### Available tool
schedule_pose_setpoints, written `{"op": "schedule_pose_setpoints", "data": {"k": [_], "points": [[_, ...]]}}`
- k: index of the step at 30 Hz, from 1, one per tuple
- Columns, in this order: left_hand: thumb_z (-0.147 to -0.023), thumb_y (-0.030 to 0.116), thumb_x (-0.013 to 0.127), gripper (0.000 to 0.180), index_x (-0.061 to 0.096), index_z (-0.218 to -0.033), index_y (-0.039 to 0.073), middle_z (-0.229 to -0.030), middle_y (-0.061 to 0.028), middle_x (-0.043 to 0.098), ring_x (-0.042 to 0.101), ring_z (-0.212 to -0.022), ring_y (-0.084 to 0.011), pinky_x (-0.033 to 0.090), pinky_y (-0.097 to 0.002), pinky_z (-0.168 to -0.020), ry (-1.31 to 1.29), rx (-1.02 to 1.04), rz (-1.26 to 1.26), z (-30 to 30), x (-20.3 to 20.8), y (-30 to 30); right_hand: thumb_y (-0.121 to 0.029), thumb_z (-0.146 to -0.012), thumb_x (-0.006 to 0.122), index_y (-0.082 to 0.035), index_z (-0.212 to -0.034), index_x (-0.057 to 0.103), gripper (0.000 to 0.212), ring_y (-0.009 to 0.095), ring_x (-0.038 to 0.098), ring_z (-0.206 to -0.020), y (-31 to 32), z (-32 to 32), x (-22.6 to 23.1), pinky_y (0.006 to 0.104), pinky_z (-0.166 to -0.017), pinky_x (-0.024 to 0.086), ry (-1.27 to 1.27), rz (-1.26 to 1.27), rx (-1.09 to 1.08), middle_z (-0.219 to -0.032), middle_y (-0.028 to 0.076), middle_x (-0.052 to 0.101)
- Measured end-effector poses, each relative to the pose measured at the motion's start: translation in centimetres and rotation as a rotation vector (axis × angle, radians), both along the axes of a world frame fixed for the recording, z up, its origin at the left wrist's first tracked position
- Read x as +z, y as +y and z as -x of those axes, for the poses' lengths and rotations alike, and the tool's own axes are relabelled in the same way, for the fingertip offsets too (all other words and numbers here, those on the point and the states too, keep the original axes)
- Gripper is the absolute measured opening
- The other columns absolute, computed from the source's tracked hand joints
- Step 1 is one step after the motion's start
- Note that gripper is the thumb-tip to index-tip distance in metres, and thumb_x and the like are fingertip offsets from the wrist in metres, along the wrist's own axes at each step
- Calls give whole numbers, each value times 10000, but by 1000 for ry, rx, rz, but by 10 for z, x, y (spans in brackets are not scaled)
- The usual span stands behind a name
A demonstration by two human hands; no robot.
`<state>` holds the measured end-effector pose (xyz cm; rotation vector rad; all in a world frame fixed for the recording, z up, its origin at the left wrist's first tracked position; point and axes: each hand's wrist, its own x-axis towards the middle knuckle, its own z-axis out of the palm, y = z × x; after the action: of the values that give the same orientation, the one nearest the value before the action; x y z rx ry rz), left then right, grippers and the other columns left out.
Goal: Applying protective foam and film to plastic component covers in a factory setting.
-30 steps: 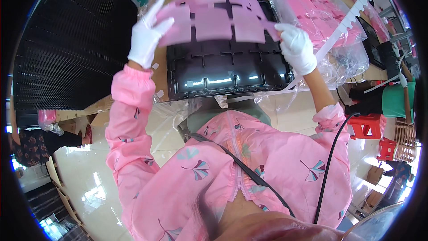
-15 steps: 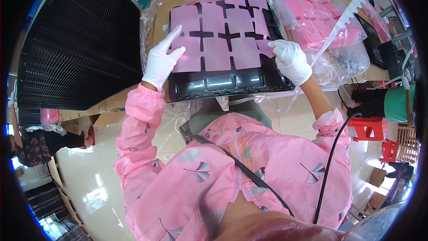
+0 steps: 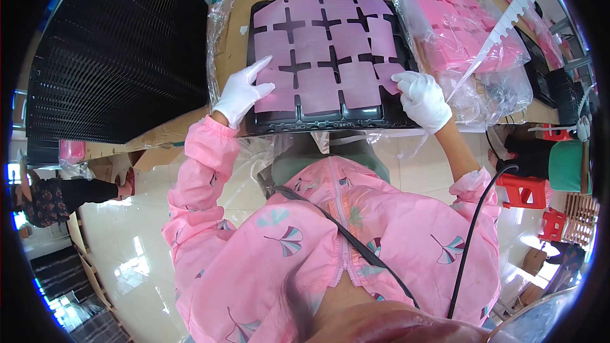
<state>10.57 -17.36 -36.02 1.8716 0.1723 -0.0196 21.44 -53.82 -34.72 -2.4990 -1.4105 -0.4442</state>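
1. Since the earlier frames, the pink die-cut sheet (image 3: 327, 57) is no longer being held up in the air; it is now lying flat on the black tray (image 3: 330, 117) in the upper middle of the head view, and both gloved hands are sitting lower, at the sheet's near corners.
2. Head view, hands: the left hand (image 3: 241, 94) is pressing on the sheet's lower left corner, its fingers (image 3: 259, 68) spread and flat, gripping nothing. The right hand (image 3: 422, 98) is resting on the lower right corner with its fingers curled down onto the edge; whether they are pinching the sheet or only pressing it, I cannot tell.
3. Head view, surroundings: the tray is sitting on a tabletop (image 3: 232, 44) covered partly with clear plastic. A clear bag of pink sheets (image 3: 470, 32) is lying just beside the tray at the upper right, and a large black ribbed panel (image 3: 121, 44) is filling the upper left. A red stool (image 3: 524, 190) is standing on the floor at the right.
4. Judgement: the step in hand looks like seating and smoothing the sheet squarely on the tray. The next move seems to call for even pressure along the edges, so the cut squares are staying aligned and not lifting.
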Motion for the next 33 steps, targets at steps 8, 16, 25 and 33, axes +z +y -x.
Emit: {"op": "schedule_pose_setpoints", "data": {"k": [8,16,25,33], "points": [[-782,18,631,586,480,-1343,96,-1335,-115,513,483,-1188,-160,412,-250,-930,-2,-25,-128,3,30,-6,-14,-644,567,-34,-768,617,134,288,639,-815,-5,12,7,396,-695,523,-21,30,18,-939,94,671],[-823,129,663,616,426,-1391,124,-1319,-88,502,501,-1061,-103,442,-271,-835,154,-154,103,14,26,2,-15,-644,541,-26,-754,626,140,296,640,-823,-7,21,1,398,-719,527,98,96,-45,-951,98,676],[-905,478,537,683,328,-1426,90,-1289,-109,532,547,-1095,-170,438,-286,-908,189,122,240,-60,31,45,-18,-649,539,-26,-773,629,154,303,638,-826,-6,22,3,404,-732,522,132,93,-38,-957,107,674],[-864,228,647,599,400,-1392,91,-1291,-133,528,577,-1045,-164,469,-219,-823,58,229,127,-121,11,47,-12,-642,546,-27,-775,624,154,297,635,-826,-8,20,0,400,-728,515,164,94,-17,-951,99,673]]}}
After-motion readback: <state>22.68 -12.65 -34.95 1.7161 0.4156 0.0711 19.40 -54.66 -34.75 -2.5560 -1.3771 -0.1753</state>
